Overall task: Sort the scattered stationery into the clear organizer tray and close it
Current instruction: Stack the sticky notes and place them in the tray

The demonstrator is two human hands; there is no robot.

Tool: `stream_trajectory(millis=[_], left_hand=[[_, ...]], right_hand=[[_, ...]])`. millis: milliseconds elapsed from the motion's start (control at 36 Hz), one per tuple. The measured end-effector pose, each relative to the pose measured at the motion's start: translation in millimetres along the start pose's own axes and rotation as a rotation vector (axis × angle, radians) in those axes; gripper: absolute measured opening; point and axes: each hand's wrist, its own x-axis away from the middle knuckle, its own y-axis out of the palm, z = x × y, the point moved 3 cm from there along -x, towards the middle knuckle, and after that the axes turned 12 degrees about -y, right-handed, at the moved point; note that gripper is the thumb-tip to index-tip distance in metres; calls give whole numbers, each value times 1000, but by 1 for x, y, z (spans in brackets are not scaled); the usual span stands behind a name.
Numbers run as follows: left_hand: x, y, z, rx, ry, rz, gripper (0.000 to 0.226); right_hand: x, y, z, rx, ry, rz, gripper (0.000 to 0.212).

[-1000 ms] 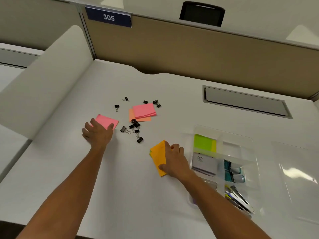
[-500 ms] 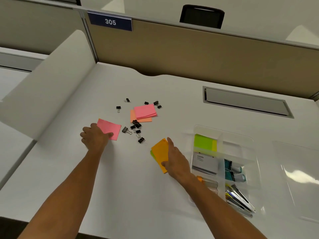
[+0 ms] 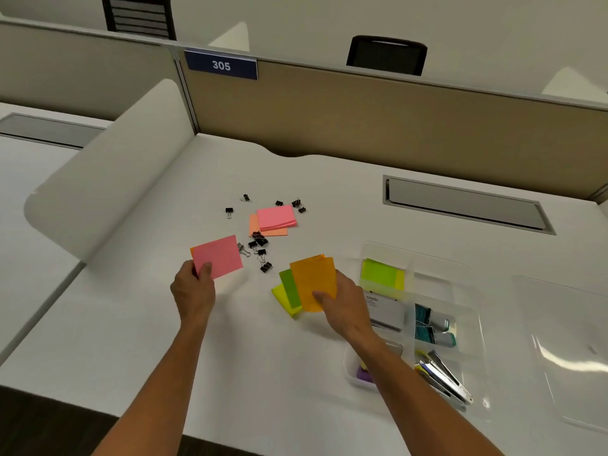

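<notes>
Now left hand [image 3: 194,287] pinches pink notes [image 3: 217,256]; right hand [image 3: 342,302] grips orange notes [image 3: 312,279].

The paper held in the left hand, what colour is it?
Pink. The sticky-note pad is pinched in the left hand, shown clearly in the head view.

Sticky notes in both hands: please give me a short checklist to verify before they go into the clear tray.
1. Left hand grips the pink pad: ok.
2. Right hand grips the orange notes: ok.
3. Green and yellow notes are squared with the orange ones: not ok, fanned out.
4. Clear tray is open: ok.
5. Space above the green pad in the note compartment: cannot tell.
</notes>
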Motion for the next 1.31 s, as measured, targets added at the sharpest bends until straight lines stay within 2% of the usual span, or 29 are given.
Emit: stream_trajectory(millis=[111,250,417,528,611,806,917,1111,1222,1306], left_hand=[[27,7,9,71,-7,-44,21],[61,22,33,138,28,-132,14],[94,52,64,184,99,-302,6],[111,83,86,160,130,-408,9],[124,108,103,88,180,-477,15],[158,171,134,-171,337,-601,11],[169,199,139,-316,376,-632,10],[180,226,141,-555,461,-646,11],[182,233,141,-622,487,-651,13],[182,236,140,-685,506,-651,19]], right_hand=[[9,-22,3,-65,-19,59,7],[26,-55,12,-187,20,191,18],[44,-95,31,-287,65,326,13],[55,-121,47,-338,120,454,11],[65,-139,57,-385,161,542,16],[81,-170,81,-401,246,645,26],[89,-180,94,-393,268,694,10],[102,-187,106,-386,294,741,12],[105,-189,108,-374,320,745,27],[106,-189,109,-392,308,745,18]])
